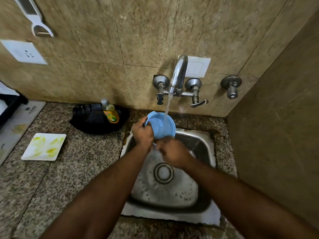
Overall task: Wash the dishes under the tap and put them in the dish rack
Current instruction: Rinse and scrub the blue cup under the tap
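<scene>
Blue bowl tilted, its opening facing the tap.

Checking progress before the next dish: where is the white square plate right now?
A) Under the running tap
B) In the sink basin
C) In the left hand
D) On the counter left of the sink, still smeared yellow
D: the white square plate lies on the counter with yellow smears, while the blue bowl is under the tap.

Glossy blue plastic bowl, dull steel sink, speckled granite counter.
</scene>
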The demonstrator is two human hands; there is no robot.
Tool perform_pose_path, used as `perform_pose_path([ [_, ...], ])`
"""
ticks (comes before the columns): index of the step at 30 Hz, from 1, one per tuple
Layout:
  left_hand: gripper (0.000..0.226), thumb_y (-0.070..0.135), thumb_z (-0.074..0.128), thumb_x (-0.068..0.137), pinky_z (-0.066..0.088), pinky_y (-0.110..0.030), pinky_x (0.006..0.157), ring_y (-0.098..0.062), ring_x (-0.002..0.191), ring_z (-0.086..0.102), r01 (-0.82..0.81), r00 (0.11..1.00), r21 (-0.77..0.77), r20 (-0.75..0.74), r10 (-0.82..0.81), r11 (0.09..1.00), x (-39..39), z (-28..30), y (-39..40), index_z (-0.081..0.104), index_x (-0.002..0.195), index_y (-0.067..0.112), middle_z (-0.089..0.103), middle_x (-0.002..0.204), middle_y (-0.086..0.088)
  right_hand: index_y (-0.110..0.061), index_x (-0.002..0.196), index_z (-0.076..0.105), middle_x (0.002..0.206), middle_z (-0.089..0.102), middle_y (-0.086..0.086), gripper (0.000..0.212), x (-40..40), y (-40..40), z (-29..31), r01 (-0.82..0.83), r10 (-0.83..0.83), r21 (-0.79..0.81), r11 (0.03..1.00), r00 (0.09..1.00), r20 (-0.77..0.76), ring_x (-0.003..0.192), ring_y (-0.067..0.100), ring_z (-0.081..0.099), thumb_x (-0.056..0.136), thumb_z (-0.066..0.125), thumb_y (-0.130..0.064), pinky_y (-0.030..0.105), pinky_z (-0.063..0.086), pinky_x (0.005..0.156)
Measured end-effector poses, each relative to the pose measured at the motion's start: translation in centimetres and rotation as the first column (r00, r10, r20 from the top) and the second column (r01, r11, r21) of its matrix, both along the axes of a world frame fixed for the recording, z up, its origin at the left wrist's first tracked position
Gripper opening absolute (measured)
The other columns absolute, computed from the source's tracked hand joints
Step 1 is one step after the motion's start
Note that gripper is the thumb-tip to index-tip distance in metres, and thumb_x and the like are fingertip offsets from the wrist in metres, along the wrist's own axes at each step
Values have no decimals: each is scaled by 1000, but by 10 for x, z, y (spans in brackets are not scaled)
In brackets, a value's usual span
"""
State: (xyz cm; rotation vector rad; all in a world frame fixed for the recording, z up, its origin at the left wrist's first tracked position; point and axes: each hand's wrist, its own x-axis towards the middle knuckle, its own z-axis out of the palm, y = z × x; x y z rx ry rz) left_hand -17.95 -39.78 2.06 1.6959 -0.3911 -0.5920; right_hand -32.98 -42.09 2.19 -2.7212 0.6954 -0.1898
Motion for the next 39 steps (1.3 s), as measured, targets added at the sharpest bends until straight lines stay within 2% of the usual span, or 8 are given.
perform_pose_path([
  [7,47,-17,51,79,53,-14,59,-18,79,66,391,920,149,-51,-388,908,34,26,-4,77,112,4,74,95,-8,-19,132,67,147,59,7,42,-20,-77,12,-415,268,-515,750,902,-338,146,22,43,94,65,-37,51,26,123],
  [11,48,-20,51,75,55,-28,76,-22,85,68,422,906,170,-96,-412,890,46,25,-8,78,107,4,75,97,-12,-18,135,67,152,54,4,51,-12,-67,5,-225,227,-167,960,974,-11,149,19,40,84,73,-21,41,31,122],
  [14,39,-16,55,82,58,-31,76,-26,85,69,375,916,138,-210,-343,916,41,18,-3,76,108,4,74,96,-13,-15,123,76,139,66,5,53,-4,-38,19,57,-132,252,966,948,291,131,17,60,73,57,-9,37,48,112],
  [17,24,-5,62,91,57,-37,84,-28,91,70,365,903,118,-286,-321,924,34,7,1,76,108,6,75,106,-17,-11,122,76,137,66,9,49,1,-29,26,253,-315,198,947,855,412,120,19,67,77,60,-1,24,48,106],
  [25,22,23,71,97,58,-54,94,-40,104,73,388,866,46,-359,-348,920,37,2,12,77,109,6,76,111,-21,-24,118,76,151,55,-5,41,21,-40,33,434,-425,41,900,852,306,129,15,57,80,66,-11,22,44,103],
  [29,29,30,75,93,60,-51,93,-38,102,74,425,848,52,-371,-377,904,32,2,12,79,104,3,78,103,-19,-24,96,81,90,79,-1,18,21,-43,49,500,-514,173,849,856,49,80,20,72,82,69,-25,28,54,71],
  [33,48,46,78,87,49,-26,61,-14,61,64,419,906,268,-56,-420,867,24,7,3,73,71,2,71,63,-4,-13,84,78,77,75,6,18,18,-41,45,482,-479,119,868,876,-55,72,26,70,88,67,-27,25,43,63],
  [39,59,66,79,72,31,-26,47,-9,42,46,320,771,482,368,-520,816,6,10,-2,60,49,16,47,42,5,-11,85,76,81,73,9,19,11,-33,39,570,-557,89,817,820,-134,73,26,67,90,62,-23,27,43,62],
])
